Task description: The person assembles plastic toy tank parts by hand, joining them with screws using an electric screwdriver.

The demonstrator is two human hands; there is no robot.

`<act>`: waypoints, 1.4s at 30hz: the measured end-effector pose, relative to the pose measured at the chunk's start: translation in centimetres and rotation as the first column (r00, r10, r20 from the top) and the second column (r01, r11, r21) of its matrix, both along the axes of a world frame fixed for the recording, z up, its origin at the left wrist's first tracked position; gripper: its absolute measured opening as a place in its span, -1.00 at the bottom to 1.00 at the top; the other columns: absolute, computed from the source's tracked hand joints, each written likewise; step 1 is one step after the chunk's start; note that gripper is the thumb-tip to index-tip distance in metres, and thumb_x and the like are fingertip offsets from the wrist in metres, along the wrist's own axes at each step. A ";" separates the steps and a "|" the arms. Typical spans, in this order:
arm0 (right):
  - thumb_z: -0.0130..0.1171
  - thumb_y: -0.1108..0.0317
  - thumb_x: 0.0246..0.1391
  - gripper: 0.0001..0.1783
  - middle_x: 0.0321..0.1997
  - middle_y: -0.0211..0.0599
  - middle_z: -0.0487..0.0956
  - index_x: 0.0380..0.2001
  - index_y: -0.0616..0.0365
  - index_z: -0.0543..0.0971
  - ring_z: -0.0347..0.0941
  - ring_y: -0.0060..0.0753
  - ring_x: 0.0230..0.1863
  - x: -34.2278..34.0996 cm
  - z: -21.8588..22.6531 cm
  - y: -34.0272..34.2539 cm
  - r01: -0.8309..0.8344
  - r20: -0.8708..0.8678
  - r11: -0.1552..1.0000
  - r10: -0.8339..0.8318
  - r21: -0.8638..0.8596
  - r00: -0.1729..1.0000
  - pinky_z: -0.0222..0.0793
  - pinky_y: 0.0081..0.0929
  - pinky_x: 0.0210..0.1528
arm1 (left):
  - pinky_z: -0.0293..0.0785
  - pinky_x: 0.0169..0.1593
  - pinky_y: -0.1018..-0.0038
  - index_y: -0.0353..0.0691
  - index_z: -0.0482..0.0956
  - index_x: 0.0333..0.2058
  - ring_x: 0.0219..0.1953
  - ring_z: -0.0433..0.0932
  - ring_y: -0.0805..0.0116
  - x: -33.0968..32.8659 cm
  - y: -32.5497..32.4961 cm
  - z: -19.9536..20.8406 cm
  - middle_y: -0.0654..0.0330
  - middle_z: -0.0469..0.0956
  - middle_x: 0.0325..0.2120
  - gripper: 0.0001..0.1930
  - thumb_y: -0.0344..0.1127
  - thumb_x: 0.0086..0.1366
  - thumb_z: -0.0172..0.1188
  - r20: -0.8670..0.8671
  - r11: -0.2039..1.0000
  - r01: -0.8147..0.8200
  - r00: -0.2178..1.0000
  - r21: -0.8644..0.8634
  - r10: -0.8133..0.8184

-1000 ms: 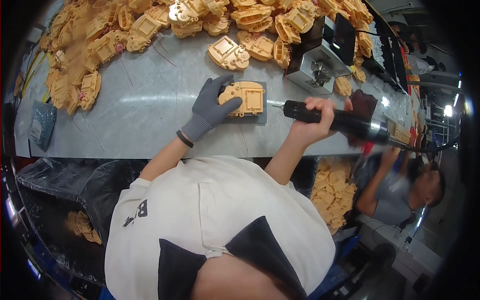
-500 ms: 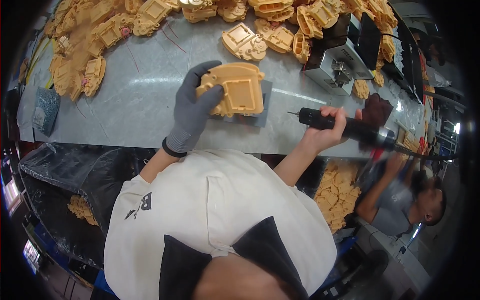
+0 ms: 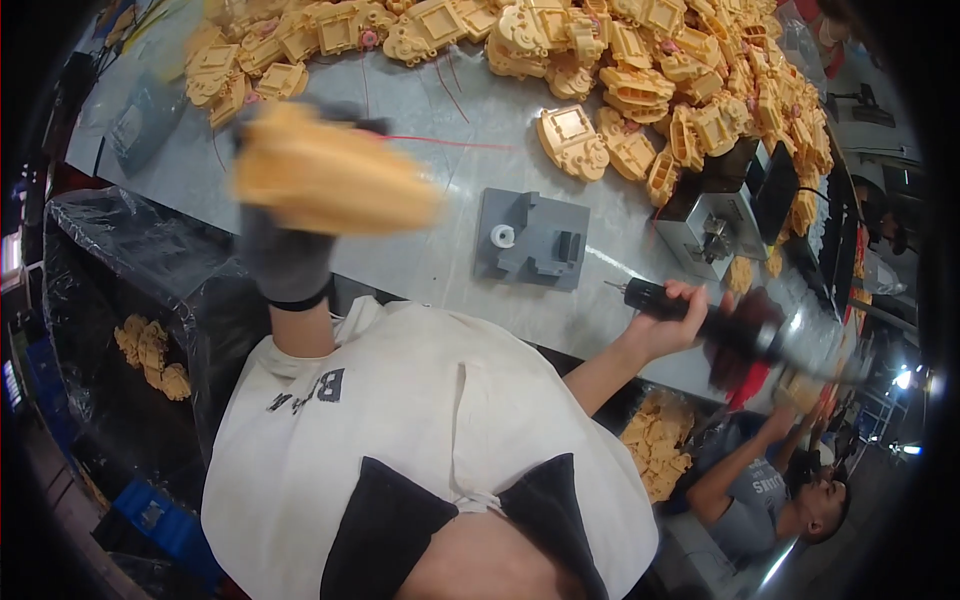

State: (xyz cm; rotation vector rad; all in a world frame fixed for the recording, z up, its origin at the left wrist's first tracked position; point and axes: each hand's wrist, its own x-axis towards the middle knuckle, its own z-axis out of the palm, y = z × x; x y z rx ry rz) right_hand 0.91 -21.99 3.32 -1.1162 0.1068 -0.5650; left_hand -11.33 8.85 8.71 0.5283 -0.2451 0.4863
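My left hand [image 3: 283, 255], in a grey glove, grips a yellow-orange plastic housing [image 3: 325, 180] over the left part of the table. Both are smeared by motion, so the housing's details do not show. A thin red wire [image 3: 450, 143] stretches to the right from behind it. My bare right hand [image 3: 665, 325] is wrapped round a black electric screwdriver [image 3: 643, 295], its thin bit pointing left. Between the hands, a grey fixture block [image 3: 520, 262] with upright tabs and a white round peg [image 3: 502, 236] lies on the table, touched by neither hand.
Many similar housings [image 3: 640, 90] are heaped along the table's far side. A metal-and-black device [image 3: 705, 235] stands at the right. Black plastic-lined bins [image 3: 140, 260] with housings sit at the near left. Another person [image 3: 755, 490] works at the right, near a dark red glove-like shape [image 3: 745, 345].
My left hand has carried the housing left, off the grey fixture, which now shows fully. My right hand still holds the screwdriver. The whole view has shifted.
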 end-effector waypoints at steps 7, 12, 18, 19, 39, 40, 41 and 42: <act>0.00 0.59 -0.05 -0.43 -0.57 -0.34 0.36 0.08 0.13 0.19 0.26 -0.54 -0.66 0.4 0.0 0.5 -0.025 -0.017 1.000 0.025 -0.001 1.000 0.29 -0.49 -0.48 | 0.61 -0.28 0.27 -0.37 0.58 -0.25 -0.36 0.60 0.13 -2.3 8.4 2.1 -0.05 0.59 -0.37 -0.73 -0.37 0.30 -0.09 0.954 0.861 0.485 0.156 0.152 -0.257; 0.03 0.60 -0.06 -0.44 -0.56 -0.33 0.37 0.07 0.17 0.20 0.27 -0.53 -0.65 -0.1 -0.5 0.4 0.016 -0.032 1.000 -0.017 -0.017 0.999 0.28 -0.51 -0.49 | 0.34 0.06 0.41 -0.15 0.37 0.08 -0.02 0.45 0.32 3.4 6.7 -0.1 0.05 0.49 -0.11 -0.33 0.04 0.03 0.29 -0.148 0.633 -0.098 0.935 0.768 0.323; 0.02 0.63 -0.07 -0.44 -0.54 -0.33 0.40 0.06 0.19 0.21 0.31 -0.50 -0.65 -0.8 0.2 0.0 0.014 -0.027 1.000 -0.014 -0.021 1.000 0.31 -0.53 -0.54 | 0.25 0.15 0.24 -0.10 0.23 0.16 0.12 0.27 0.06 19.1 1.3 -5.5 -0.02 0.29 0.07 -0.14 0.08 -0.10 0.36 0.416 -0.457 -0.099 0.613 0.884 0.672; 0.02 0.63 -0.07 -0.44 -0.54 -0.33 0.40 0.06 0.19 0.21 0.31 -0.50 -0.65 -0.6 0.4 0.2 0.021 -0.025 0.999 -0.021 -0.027 0.999 0.31 -0.53 -0.54 | 0.26 0.14 0.23 -0.10 0.24 0.16 0.11 0.29 0.06 20.2 0.9 -5.3 -0.01 0.30 0.07 -0.16 0.05 -0.10 0.36 0.455 -0.584 0.061 0.564 0.809 0.689; 0.04 0.65 -0.10 -0.45 -0.56 -0.32 0.40 0.03 0.20 0.21 0.31 -0.48 -0.66 -0.1 -1.2 -1.9 0.103 -0.083 0.994 -0.106 -0.035 0.991 0.32 -0.46 -0.48 | 0.11 0.18 0.07 0.01 0.33 0.08 0.08 0.22 0.00 7.1 -10.4 -9.2 0.06 0.28 -0.02 -0.24 -0.08 -0.17 0.39 0.044 -0.419 0.071 0.965 0.905 0.258; 0.03 0.65 -0.10 -0.45 -0.55 -0.33 0.39 0.03 0.19 0.22 0.31 -0.48 -0.66 -0.3 -1.5 -2.1 0.098 -0.089 0.995 -0.100 -0.028 0.991 0.33 -0.46 -0.47 | 0.14 0.18 0.09 0.01 0.33 0.08 0.07 0.23 0.01 7.0 -10.5 -9.3 0.06 0.29 -0.03 -0.24 -0.08 -0.17 0.39 0.053 -0.411 0.055 0.967 0.910 0.247; 0.03 0.65 -0.11 -0.45 -0.54 -0.33 0.39 0.03 0.19 0.22 0.31 -0.48 -0.66 -0.4 -1.6 -2.1 0.095 -0.097 0.995 -0.097 -0.031 0.991 0.33 -0.46 -0.47 | 0.14 0.18 0.09 0.01 0.33 0.08 0.07 0.23 0.01 6.9 -10.4 -9.4 0.06 0.29 -0.03 -0.24 -0.08 -0.17 0.39 0.048 -0.407 0.058 0.968 0.912 0.245; 0.03 0.65 -0.11 -0.45 -0.54 -0.33 0.39 0.03 0.19 0.22 0.31 -0.48 -0.66 -0.5 -1.6 -2.0 0.096 -0.100 0.995 -0.099 -0.036 0.990 0.33 -0.46 -0.47 | 0.16 0.16 0.11 0.02 0.33 0.08 0.07 0.23 0.02 6.8 -10.2 -9.4 0.07 0.29 -0.04 -0.24 -0.09 -0.18 0.40 0.046 -0.360 0.048 0.968 0.932 0.248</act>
